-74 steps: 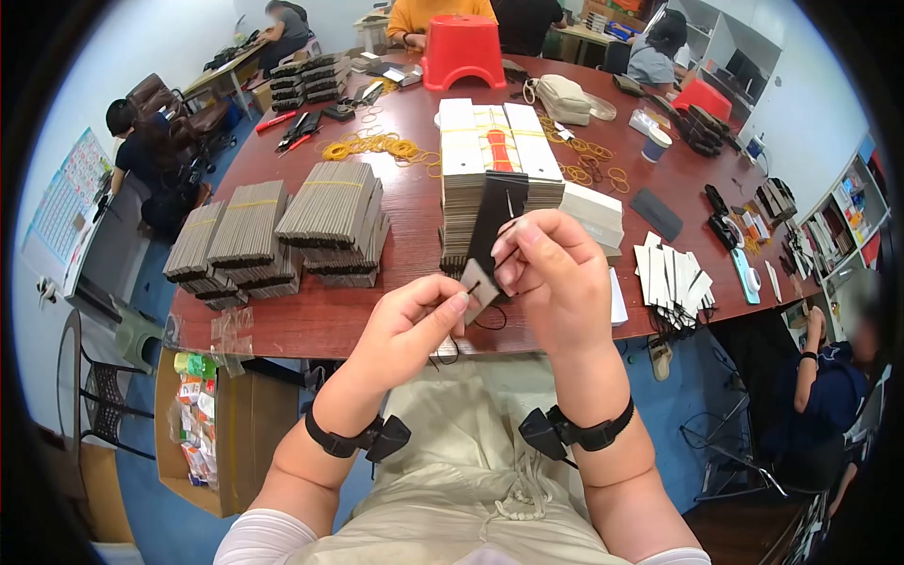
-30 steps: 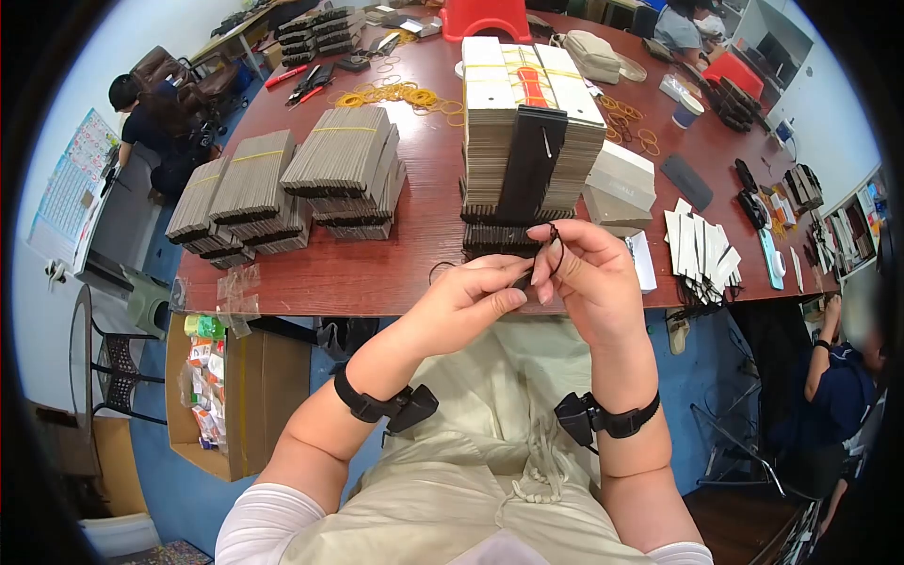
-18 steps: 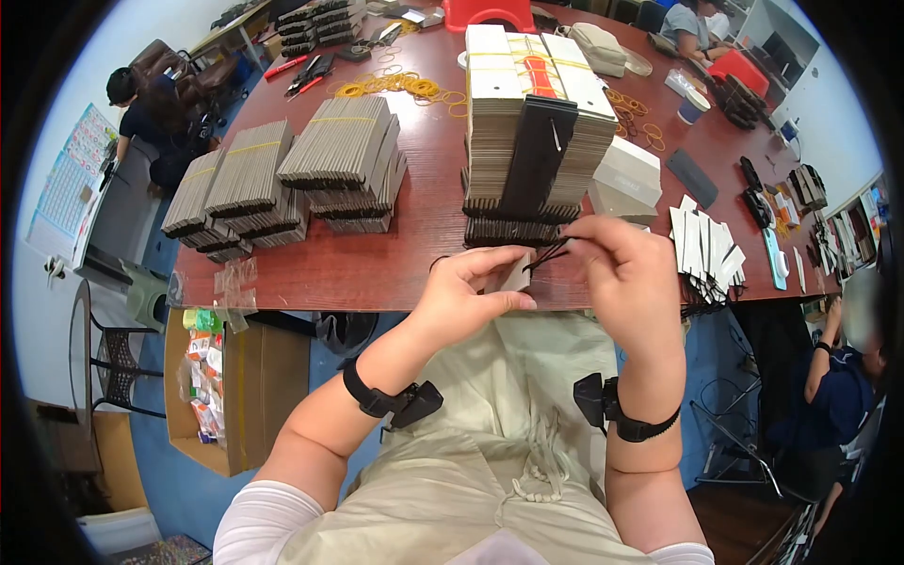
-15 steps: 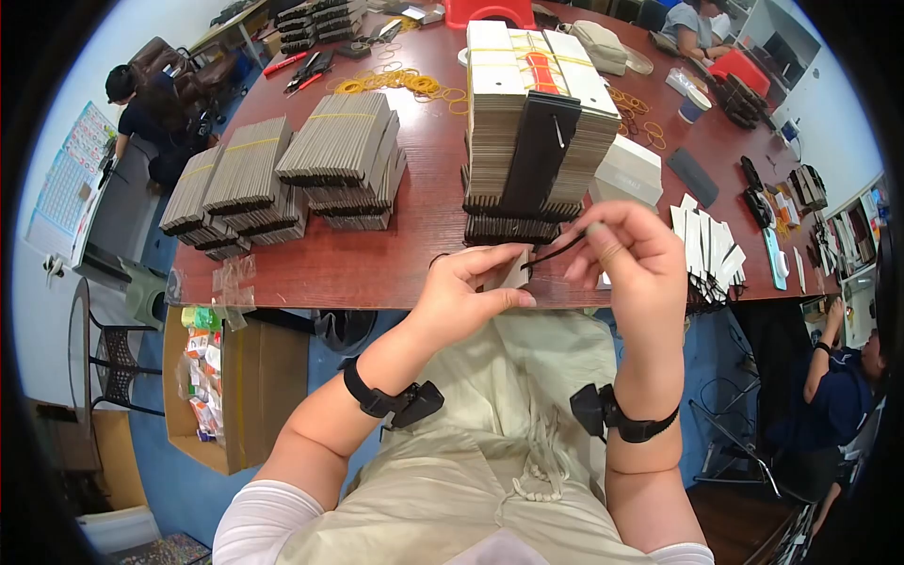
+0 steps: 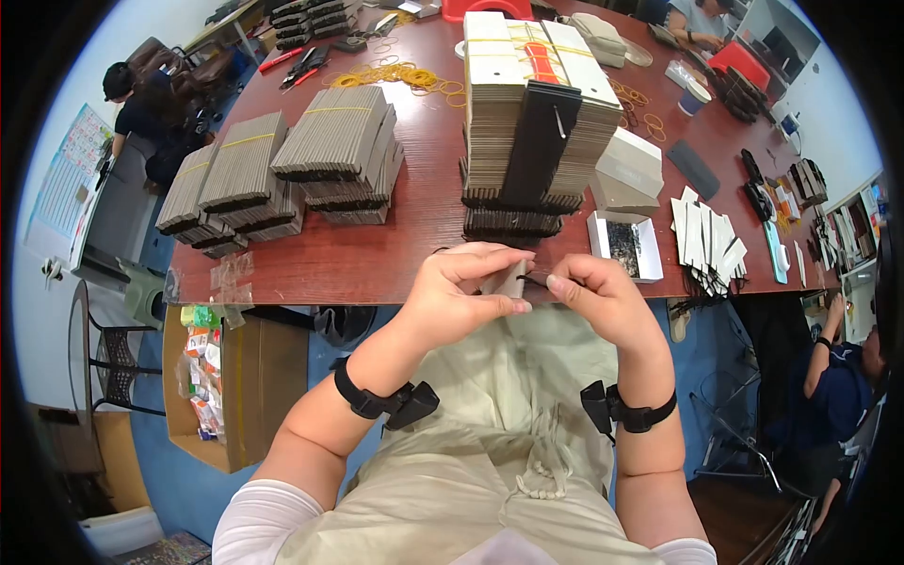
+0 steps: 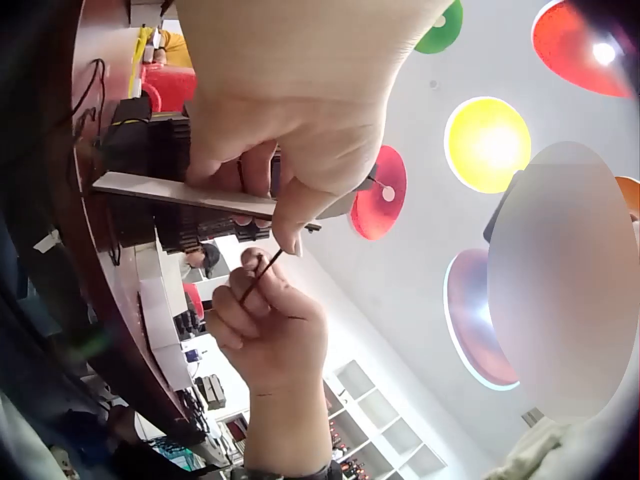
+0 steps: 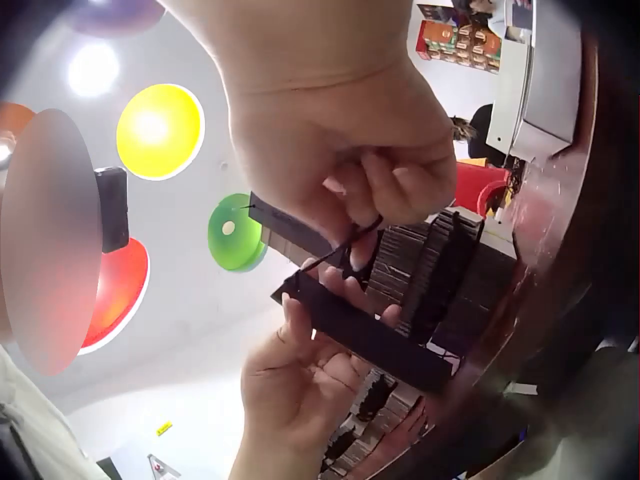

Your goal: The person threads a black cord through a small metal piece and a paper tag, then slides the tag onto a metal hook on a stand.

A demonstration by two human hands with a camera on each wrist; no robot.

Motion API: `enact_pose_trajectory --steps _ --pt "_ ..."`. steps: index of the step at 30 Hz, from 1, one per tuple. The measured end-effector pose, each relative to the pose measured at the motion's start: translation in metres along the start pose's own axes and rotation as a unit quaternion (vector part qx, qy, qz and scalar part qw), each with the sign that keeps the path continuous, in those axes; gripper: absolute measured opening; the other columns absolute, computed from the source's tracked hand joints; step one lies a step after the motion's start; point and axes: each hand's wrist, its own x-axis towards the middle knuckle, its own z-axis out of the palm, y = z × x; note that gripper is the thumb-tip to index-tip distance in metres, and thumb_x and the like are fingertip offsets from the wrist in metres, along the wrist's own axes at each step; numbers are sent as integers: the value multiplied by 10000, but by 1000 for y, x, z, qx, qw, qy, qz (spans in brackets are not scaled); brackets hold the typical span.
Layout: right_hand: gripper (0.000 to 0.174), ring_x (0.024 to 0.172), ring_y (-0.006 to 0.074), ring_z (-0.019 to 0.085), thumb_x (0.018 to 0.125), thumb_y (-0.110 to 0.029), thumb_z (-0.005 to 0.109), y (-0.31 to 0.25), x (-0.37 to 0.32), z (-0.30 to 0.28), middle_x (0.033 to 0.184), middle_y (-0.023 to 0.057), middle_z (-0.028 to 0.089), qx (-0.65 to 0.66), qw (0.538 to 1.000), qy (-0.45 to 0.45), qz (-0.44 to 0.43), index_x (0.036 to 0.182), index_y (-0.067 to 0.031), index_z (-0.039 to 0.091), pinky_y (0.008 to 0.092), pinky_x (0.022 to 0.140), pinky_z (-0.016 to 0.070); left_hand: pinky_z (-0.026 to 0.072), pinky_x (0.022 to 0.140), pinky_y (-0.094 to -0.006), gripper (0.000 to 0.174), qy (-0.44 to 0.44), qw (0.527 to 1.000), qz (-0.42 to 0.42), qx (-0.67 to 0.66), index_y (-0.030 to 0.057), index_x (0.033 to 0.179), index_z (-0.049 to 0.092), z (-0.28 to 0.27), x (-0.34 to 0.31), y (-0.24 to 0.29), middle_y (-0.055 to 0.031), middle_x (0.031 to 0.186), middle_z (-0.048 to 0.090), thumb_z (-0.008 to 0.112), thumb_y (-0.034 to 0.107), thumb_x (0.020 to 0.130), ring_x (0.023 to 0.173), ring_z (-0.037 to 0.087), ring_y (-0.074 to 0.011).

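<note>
At the near table edge, my left hand (image 5: pixel 447 292) pinches a narrow stiff card tag (image 5: pixel 516 279) between thumb and fingers. The tag's long dark face (image 7: pixel 375 335) shows in the right wrist view, its pale thin edge (image 6: pixel 150 187) in the left wrist one. A black cord (image 7: pixel 335 252) runs from the tag's end to my right hand (image 5: pixel 607 297), whose thumb and fingertips pinch it close beside the tag. Behind the hands rises a tall banded stack of cards (image 5: pixel 494 132), with a black tag (image 5: pixel 541 141) leaning on its front.
Banded stacks of grey tags (image 5: pixel 330 141) stand at the left. To the right lie an open white box (image 5: pixel 650 250) and a fan of white tags with black cords (image 5: pixel 706 235). Rubber bands (image 5: pixel 395 77) are scattered behind. A carton (image 5: pixel 264 386) stands on the floor at left.
My right hand drew the cord out to the right, then came back down and left, close to the tag. Earlier, both hands were higher; the left has kept its pinch on the tag.
</note>
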Motion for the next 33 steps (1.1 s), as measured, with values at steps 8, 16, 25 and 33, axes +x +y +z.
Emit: enact_pose_trajectory --steps 8,16,25,33 --pt "184 517 15 329 843 -147 610 -19 -17 -9 603 -63 453 258 966 -21 -21 705 -35 563 205 451 234 486 700 -289 420 1 977 76 202 68 1037 654 11 6 23 -95 956 638 717 10 626 802 590 -174" --pt "201 561 58 389 815 -177 622 -7 -22 -1 604 -20 503 -70 995 70 19 729 -3 571 239 486 332 406 929 -429 473 -15 933 138 333 62 1092 615 21 4 17 -123 1057 606 742 121 641 997 561 -300" --pt "176 437 77 420 854 -212 580 45 -104 -135 628 17 510 211 861 461 36 855 -37 580 215 388 304 421 537 -199 164 146 957 54 245 -3 921 633 -1 -17 -20 -57 922 546 634 -36 760 644 521 -66" --pt "88 602 165 574 772 -95 620 36 -43 -48 715 94 620 -266 856 443 -4 825 -26 609 306 572 454 444 729 -367 126 99 915 46 389 36 850 627 -1 -20 -33 -98 829 576 649 59 728 816 539 -285"
